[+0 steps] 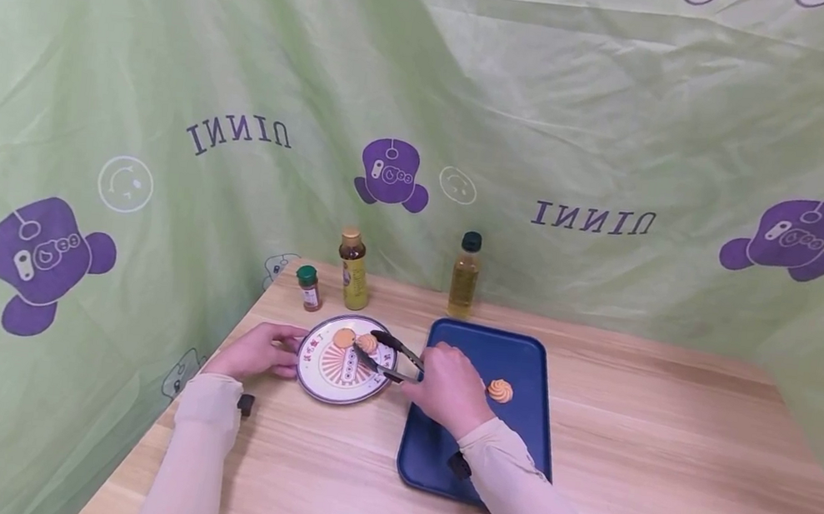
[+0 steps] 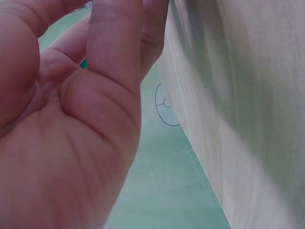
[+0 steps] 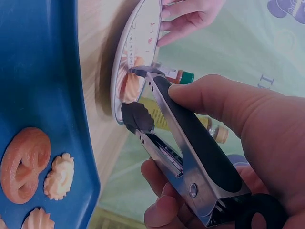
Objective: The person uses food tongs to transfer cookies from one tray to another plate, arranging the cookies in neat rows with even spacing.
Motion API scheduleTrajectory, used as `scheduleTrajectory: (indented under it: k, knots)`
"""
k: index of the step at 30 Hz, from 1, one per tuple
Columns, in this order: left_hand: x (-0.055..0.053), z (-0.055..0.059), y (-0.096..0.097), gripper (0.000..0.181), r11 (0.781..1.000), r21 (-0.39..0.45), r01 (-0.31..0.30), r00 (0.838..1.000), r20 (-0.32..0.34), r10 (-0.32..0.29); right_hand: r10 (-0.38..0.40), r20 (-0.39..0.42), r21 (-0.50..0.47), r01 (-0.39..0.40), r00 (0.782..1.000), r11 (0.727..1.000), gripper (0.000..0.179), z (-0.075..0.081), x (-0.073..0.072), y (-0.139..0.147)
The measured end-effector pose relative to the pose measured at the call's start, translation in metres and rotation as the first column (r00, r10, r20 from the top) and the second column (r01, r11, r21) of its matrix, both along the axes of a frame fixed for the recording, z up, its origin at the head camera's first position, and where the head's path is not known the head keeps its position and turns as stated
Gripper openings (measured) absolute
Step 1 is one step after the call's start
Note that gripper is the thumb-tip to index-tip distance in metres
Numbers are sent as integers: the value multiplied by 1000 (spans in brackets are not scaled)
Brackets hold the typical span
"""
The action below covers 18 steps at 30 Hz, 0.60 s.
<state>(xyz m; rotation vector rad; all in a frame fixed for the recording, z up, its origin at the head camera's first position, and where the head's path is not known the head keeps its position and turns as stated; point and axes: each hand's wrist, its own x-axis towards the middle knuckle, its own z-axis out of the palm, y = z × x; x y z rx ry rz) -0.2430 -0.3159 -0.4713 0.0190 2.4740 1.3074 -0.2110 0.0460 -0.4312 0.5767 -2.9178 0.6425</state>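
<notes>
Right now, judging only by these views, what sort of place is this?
Probably a staged food-handling setup, not a working kitchen: printed green cloth hangs behind the wood-grain table, and cookies lie on a blue tray.

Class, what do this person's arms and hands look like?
The left sleeve and right sleeve are long, plain and pale cream, creased in places. A small black block shows at each wrist. The left hand and right hand are ungloved.
</notes>
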Motion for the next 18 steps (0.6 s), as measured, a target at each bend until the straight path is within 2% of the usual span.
scheduleTrajectory:
  k: [9, 12, 18]
  knots:
    - [-3, -5, -2, 62, 1000, 10, 0, 1000, 4, 0, -7, -18, 9, 7, 1000, 1000, 43, -2, 0, -1]
    - [-3, -6, -3, 63, 1000, 6, 12, 1000, 1, -12, -12, -1, -1, 12, 1000, 1000, 42, 0, 1, 0]
    - [-4, -6, -4, 62, 1000, 12, -2, 1000, 9, 2, -35, 51, -35, 37, 998, 999, 33, 7, 3, 7]
